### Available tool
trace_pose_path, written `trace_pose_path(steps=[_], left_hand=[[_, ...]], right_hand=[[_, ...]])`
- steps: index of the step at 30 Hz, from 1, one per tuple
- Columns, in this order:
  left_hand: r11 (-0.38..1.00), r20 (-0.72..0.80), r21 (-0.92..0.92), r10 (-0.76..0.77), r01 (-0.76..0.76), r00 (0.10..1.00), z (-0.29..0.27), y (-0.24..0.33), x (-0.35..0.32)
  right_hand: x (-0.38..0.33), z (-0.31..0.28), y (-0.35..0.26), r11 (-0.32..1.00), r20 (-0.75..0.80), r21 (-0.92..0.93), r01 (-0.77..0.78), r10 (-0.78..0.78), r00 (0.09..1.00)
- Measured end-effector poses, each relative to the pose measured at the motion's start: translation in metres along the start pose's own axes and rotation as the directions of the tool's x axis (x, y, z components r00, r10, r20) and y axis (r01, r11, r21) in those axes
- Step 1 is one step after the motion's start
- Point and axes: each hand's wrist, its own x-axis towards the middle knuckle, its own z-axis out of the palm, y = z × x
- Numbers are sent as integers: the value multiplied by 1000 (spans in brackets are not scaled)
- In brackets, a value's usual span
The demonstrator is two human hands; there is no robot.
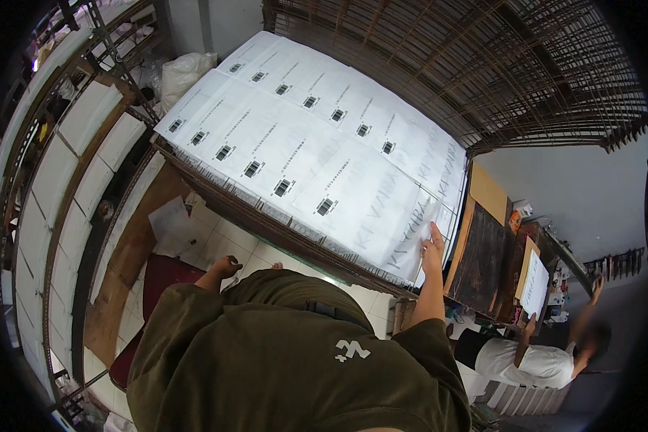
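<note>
White printed sheets (266, 122) with small dark square codes and faint large lettering lie in overlapping rows on a long wire-topped rack table. At its near right end, my right hand (432, 246) pinches the edge of one white paper sheet (381, 223). That sheet's right end curls up at my fingers, and bare wires show beside it. My left hand (227, 266) hangs low at my left side, away from the table, its fingers curled in with nothing visible in them.
Stacked wire racks (468, 57) slope behind the table. White-lined shelving (57, 209) stands left, near a dark red chair (162, 291). At right, another person (529, 363) in a white shirt works beside a dark wooden table (475, 266) and a sheet-topped board (534, 288).
</note>
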Motion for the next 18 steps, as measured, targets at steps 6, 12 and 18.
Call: trace_pose_path(steps=[6,12,18], left_hand=[[999,56,32,-44,42,997,2,9,-14],[999,19,-34,-33,33,999,25,-8,-6],[999,22,-35,-27,28,999,22,-11,2]], right_hand=[[20,-7,39,907,-249,-412,88,-205,947],[18,-2,47,823,-241,-559,98,-275,931],[25,4,53,841,-190,-487,236,-366,911]])
